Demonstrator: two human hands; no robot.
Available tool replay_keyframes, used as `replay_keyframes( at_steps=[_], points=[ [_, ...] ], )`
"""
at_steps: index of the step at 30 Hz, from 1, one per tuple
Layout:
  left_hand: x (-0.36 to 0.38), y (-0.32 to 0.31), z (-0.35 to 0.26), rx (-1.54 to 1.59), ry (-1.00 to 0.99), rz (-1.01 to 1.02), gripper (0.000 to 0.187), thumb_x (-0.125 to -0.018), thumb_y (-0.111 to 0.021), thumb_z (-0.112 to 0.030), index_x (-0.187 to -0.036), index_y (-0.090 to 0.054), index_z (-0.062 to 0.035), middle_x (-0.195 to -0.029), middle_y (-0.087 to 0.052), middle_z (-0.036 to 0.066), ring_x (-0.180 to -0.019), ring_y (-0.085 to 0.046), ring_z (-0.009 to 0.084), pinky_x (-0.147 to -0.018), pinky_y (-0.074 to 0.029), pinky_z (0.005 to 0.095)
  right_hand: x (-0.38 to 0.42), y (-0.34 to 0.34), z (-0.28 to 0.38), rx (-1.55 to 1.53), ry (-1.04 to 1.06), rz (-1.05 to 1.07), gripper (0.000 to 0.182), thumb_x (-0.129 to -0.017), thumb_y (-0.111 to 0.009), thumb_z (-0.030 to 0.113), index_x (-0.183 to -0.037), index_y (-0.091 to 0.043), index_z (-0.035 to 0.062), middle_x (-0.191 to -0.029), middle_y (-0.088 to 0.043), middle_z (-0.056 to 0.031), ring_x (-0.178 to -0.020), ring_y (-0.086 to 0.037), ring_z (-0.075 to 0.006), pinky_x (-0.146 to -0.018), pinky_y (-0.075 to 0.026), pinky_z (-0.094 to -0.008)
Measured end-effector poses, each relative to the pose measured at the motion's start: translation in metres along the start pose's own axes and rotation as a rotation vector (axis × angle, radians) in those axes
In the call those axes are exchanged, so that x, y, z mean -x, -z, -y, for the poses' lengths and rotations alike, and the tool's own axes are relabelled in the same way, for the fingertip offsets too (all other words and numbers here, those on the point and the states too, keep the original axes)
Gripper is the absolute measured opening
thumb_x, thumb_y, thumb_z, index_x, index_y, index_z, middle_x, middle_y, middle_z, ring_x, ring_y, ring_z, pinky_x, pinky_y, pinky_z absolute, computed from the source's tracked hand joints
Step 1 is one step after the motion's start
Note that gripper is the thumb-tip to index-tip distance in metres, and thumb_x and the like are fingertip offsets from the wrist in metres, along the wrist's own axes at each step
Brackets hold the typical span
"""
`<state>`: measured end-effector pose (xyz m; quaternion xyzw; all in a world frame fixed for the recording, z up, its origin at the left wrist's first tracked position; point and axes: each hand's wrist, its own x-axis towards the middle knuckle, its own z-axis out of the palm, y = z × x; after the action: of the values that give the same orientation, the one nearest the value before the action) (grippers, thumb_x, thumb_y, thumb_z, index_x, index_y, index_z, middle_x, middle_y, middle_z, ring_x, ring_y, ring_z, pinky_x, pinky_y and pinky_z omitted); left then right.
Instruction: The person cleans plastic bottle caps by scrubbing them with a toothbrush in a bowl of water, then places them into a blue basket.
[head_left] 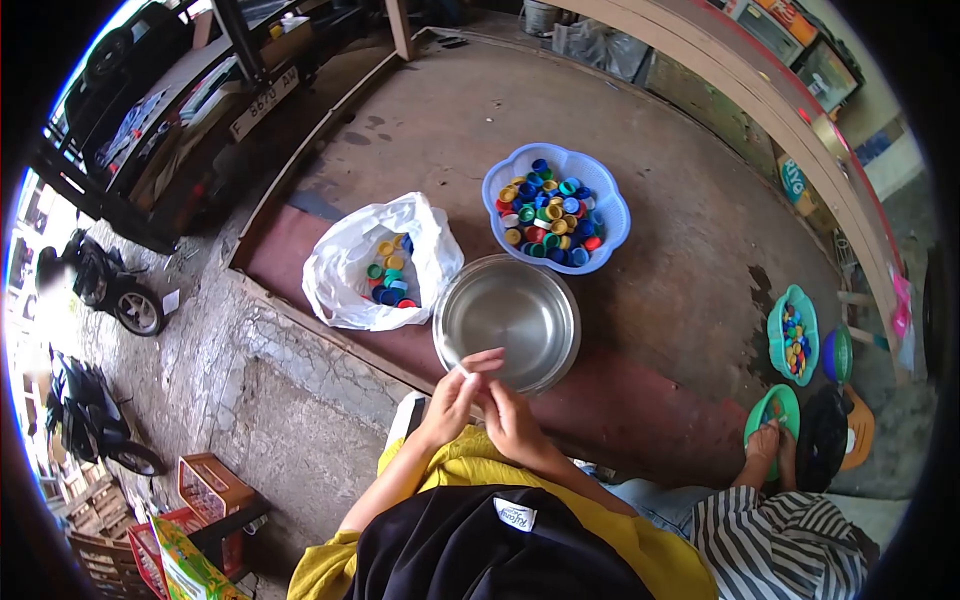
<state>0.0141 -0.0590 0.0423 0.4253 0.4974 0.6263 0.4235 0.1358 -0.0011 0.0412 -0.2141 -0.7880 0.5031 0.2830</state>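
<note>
My left hand and my right hand meet at the near rim of a round steel bowl. The fingers of both are closed and pressed together. A small whitish bit shows at the left fingers; its kind is too small to make out, and the fingers hide whatever else lies between them. No caps show in the steel bowl. Behind it, a blue scalloped plastic basket holds many coloured bottle caps. To its left, an open white plastic bag contains more caps.
At right, another person's hands work in a green bowl. Near them stands a turquoise basket of caps. Everything sits on a worn wooden platform with a raised edge. Motorbikes and crates are on the left.
</note>
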Motion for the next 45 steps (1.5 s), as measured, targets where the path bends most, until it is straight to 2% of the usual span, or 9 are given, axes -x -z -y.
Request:
replay_keyframes(
  at_steps=[4, 8, 11, 16, 20, 26, 34, 40, 45],
  points=[
    [0.034, 0.037, 0.009, 0.305, -0.111, -0.624, 0.030, -0.099, -0.033, -0.029, -0.092, -0.049, -0.0038, -0.106, -0.057, 0.016, -0.086, -0.058, 0.0220, -0.082, -0.048, 0.0382, -0.031, -0.024, 0.013, 0.097, 0.034, 0.219, 0.027, -0.088, -0.053, 0.012, -0.114, -0.052, 0.0028, -0.091, -0.053, -0.0165, -0.078, -0.057, -0.0338, -0.068, -0.046, -0.0404],
    [0.056, 0.106, -0.003, 0.372, -0.198, -0.949, 0.027, -0.099, -0.035, -0.030, -0.083, -0.043, -0.0098, -0.068, -0.040, 0.000, -0.064, -0.047, 0.0125, -0.064, -0.045, 0.0307, -0.071, -0.060, 0.012, 0.157, 0.141, 0.193, 0.029, -0.090, -0.053, 0.018, -0.113, -0.054, 0.0019, -0.090, -0.053, -0.0142, -0.076, -0.056, -0.0298, -0.068, -0.045, -0.0388],
    [0.085, 0.169, 0.010, 0.443, -0.208, -1.123, 0.025, -0.099, -0.037, -0.029, -0.080, -0.042, -0.0137, -0.065, -0.035, -0.003, -0.058, -0.034, 0.0087, -0.054, -0.033, 0.0257, -0.120, -0.087, -0.001, 0.247, 0.086, 0.190, 0.028, -0.089, -0.053, 0.020, -0.110, -0.053, 0.0008, -0.091, -0.055, -0.0192, -0.080, -0.059, -0.0351, -0.068, -0.048, -0.0424],
    [0.116, 0.238, 0.002, 0.498, -0.159, -1.202, 0.022, -0.098, -0.040, -0.030, -0.086, -0.045, -0.0126, -0.065, -0.034, -0.004, -0.058, -0.032, 0.0078, -0.054, -0.031, 0.0248, -0.211, -0.132, -0.043, 0.726, -0.211, 0.158, 0.021, -0.086, -0.054, 0.020, -0.090, -0.056, -0.0002, -0.088, -0.058, -0.0214, -0.078, -0.061, -0.0373, -0.066, -0.051, -0.0451],
    [0.120, 0.270, 0.000, 0.461, -0.134, -1.276, 0.019, -0.098, -0.040, -0.028, -0.089, -0.044, -0.0110, -0.065, -0.033, -0.004, -0.057, -0.032, 0.0075, -0.053, -0.030, 0.0243, -0.246, -0.148, -0.076, 0.874, -0.336, 0.152, 0.031, -0.081, -0.062, 0.028, -0.093, -0.057, -0.0002, -0.088, -0.061, -0.0199, -0.082, -0.063, -0.0351, -0.070, -0.052, -0.0432],
    [0.102, 0.298, 0.001, 0.325, -0.078, -1.155, 0.016, -0.097, -0.042, -0.026, -0.092, -0.047, -0.0113, -0.067, -0.034, -0.005, -0.058, -0.034, 0.0061, -0.053, -0.032, 0.0231, -0.249, -0.153, -0.096, 0.889, -0.417, 0.229, 0.029, -0.079, -0.064, 0.024, -0.094, -0.058, 0.0002, -0.090, -0.061, -0.0183, -0.085, -0.062, -0.0334, -0.071, -0.052, -0.0423],
    [0.051, 0.289, -0.019, 0.188, -0.060, -0.907, 0.017, -0.099, -0.039, -0.025, -0.098, -0.045, -0.0097, -0.068, -0.034, -0.004, -0.057, -0.030, 0.0035, -0.049, -0.028, 0.0193, -0.189, -0.126, 0.002, 0.358, 0.289, -0.114, 0.025, -0.068, -0.067, 0.008, -0.088, -0.052, 0.0062, -0.085, -0.055, -0.0109, -0.071, -0.060, -0.0291, -0.061, -0.050, -0.0370],
    [0.026, 0.245, -0.020, 0.014, 0.021, -0.585, 0.013, -0.098, -0.040, -0.020, -0.104, -0.045, -0.0098, -0.069, -0.036, -0.006, -0.051, -0.027, 0.0008, -0.044, -0.021, 0.0168, -0.097, -0.028, -0.003, 0.482, 0.014, -0.411, 0.027, -0.062, -0.069, 0.003, -0.080, -0.049, 0.0053, -0.084, -0.051, -0.0116, -0.072, -0.058, -0.0281, -0.061, -0.048, -0.0353],
    [0.008, 0.208, -0.019, -0.128, 0.099, -0.346, 0.013, -0.096, -0.042, -0.013, -0.106, -0.045, -0.0047, -0.069, -0.037, -0.005, -0.057, -0.030, 0.0029, -0.049, -0.024, 0.0192, -0.059, 0.022, -0.058, 0.605, -0.113, -0.386, 0.026, -0.063, -0.073, 0.007, -0.077, -0.051, 0.0057, -0.079, -0.058, -0.0079, -0.074, -0.058, -0.0283, -0.065, -0.047, -0.0368]
  ],
)
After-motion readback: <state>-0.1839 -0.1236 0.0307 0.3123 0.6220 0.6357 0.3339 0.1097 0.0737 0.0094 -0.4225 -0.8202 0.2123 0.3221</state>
